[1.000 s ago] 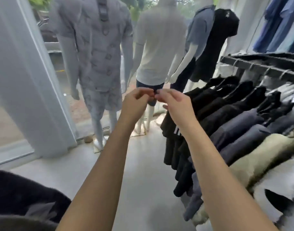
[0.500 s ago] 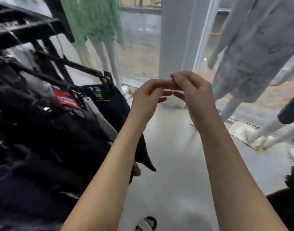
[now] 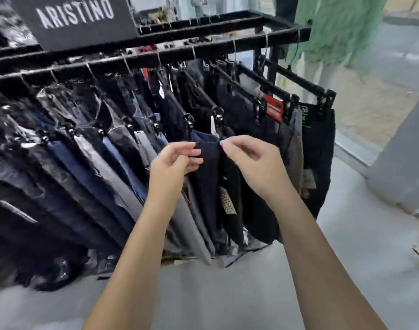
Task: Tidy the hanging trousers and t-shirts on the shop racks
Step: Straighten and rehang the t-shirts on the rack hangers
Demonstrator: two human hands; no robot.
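Progress: judged early | navy trousers (image 3: 207,167) hung mid-row on black rack (image 3: 227,41) | waistband pinched at left edge by left hand (image 3: 175,165), at right edge by right hand (image 3: 251,160) | remaining pairs crowded, uneven, left to be straightened

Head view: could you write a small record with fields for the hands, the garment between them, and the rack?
place: shop rack of hanging trousers
sign: reads ARISTINO, on top of the rack
left hand: pinches the top edge of the navy trousers, left side
right hand: pinches the same edge, right side
red tag: on a hanger further right
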